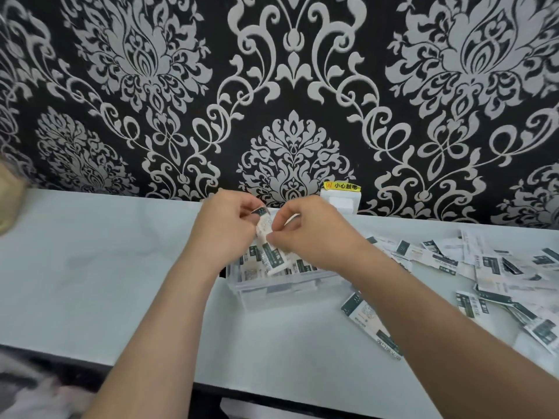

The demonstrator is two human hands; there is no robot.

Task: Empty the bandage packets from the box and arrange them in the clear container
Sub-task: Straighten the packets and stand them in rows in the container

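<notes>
A clear plastic container [273, 293] stands mid-table with several white-and-dark-green bandage packets [257, 264] inside it. Both hands hover just above its far side. My left hand [228, 228] pinches a packet [262, 228] held upright over the container, and my right hand [311, 234] pinches the same packet from the right. Many loose packets [496, 276] lie scattered on the table to the right. One packet [367, 319] lies partly under my right forearm. The box is not in view.
The white table [106, 267] runs along a black-and-silver patterned wall. A white wall socket cover [340, 201] with a yellow warning label sits just behind the hands. A blurred pale object [9, 204] shows at the far left edge.
</notes>
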